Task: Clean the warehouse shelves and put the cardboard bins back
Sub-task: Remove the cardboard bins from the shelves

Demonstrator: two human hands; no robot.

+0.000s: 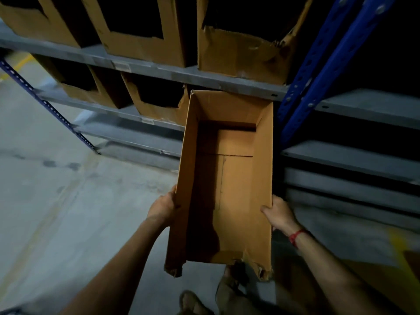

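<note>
I hold a long, empty cardboard bin (236, 178) in front of me, its open top facing up and its far end at the edge of a grey shelf (159, 70). My left hand (162, 206) grips the bin's left wall from outside. My right hand (278, 212) grips the right wall, thumb curled over the rim into the bin. The bin's near end is torn and ragged. The fingers of both hands are hidden behind the walls.
Several other cardboard bins (141, 30) stand on the grey shelves above and to the left. Blue perforated uprights (318, 64) rise on the right, with bare grey shelves (363, 110) beyond them. A concrete floor (56, 201) spreads on the left. My feet (195, 303) show below.
</note>
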